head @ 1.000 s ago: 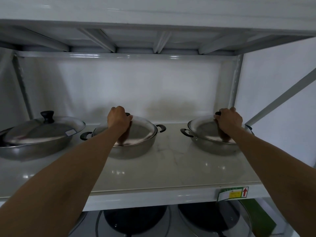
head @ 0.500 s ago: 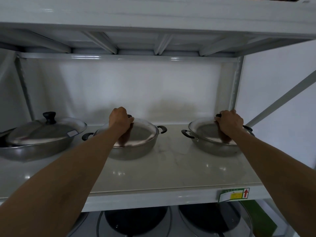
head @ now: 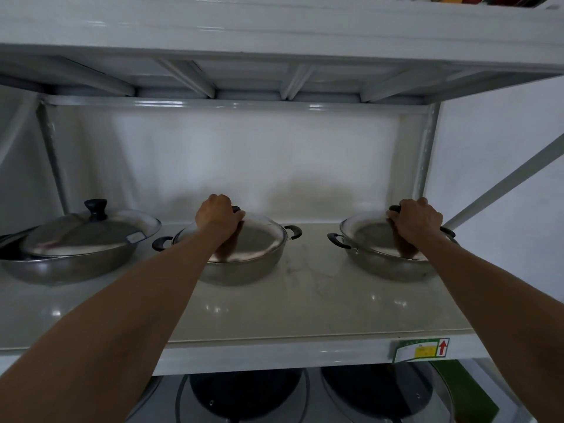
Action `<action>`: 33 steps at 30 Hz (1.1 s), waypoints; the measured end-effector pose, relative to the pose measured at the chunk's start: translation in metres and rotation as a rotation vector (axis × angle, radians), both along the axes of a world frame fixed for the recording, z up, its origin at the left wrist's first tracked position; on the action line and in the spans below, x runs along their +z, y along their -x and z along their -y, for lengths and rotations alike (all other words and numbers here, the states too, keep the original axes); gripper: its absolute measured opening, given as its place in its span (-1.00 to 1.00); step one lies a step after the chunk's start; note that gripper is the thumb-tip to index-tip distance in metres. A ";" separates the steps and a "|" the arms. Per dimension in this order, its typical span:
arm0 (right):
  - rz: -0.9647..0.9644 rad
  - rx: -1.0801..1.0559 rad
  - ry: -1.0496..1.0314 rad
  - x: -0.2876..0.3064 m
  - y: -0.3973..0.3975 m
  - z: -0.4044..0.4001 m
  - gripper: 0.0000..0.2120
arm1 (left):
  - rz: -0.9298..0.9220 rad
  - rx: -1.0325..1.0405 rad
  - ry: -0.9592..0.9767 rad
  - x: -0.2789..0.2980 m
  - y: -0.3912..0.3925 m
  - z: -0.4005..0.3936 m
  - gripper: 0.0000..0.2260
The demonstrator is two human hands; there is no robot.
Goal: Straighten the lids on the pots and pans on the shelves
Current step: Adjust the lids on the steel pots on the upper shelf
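Head view: both hands grip the lid knobs of two steel pots on a white shelf.

The left hand is clenched over the black knob of the middle lid, a glass lid that sits on the middle pot directly under that hand, its rim looking level on the pot. The right hand is wrapped around the black knob of the right lid, which rests on the right pot beneath it. Both pots have black side handles and stand apart from each other on the shelf. Well off to the outer side of the left hand stands a wide pan; its lid, with a bare black knob, sits tilted and shifted off-centre. Glass lids on dark pans show on the shelf below the forearms.
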State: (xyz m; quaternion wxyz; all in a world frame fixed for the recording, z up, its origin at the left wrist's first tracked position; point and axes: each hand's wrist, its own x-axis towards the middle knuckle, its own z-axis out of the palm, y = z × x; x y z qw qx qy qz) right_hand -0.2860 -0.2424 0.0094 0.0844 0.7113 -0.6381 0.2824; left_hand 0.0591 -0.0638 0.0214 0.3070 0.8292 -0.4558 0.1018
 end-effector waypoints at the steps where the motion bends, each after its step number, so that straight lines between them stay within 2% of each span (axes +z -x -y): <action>1: -0.003 0.000 -0.010 0.001 0.000 -0.002 -0.60 | 0.008 0.010 -0.012 0.000 0.000 -0.001 -0.62; 5: -0.029 -0.001 0.012 0.007 -0.002 -0.013 -0.53 | 0.043 0.053 0.034 -0.002 0.005 -0.003 -0.53; 12: -0.029 0.087 0.127 0.021 -0.039 -0.042 -0.56 | 0.062 0.044 0.218 0.003 0.022 -0.012 -0.62; 19: 0.022 0.253 0.180 0.028 -0.092 -0.079 -0.64 | -0.117 -0.096 0.347 0.002 0.032 -0.038 -0.71; 25: 0.111 0.432 0.177 0.030 -0.136 -0.117 -0.63 | -0.369 -0.193 0.516 -0.002 0.035 -0.069 -0.81; 33: 0.180 0.622 0.126 0.035 -0.200 -0.169 -0.62 | -0.576 -0.217 0.657 -0.004 0.025 -0.115 -0.79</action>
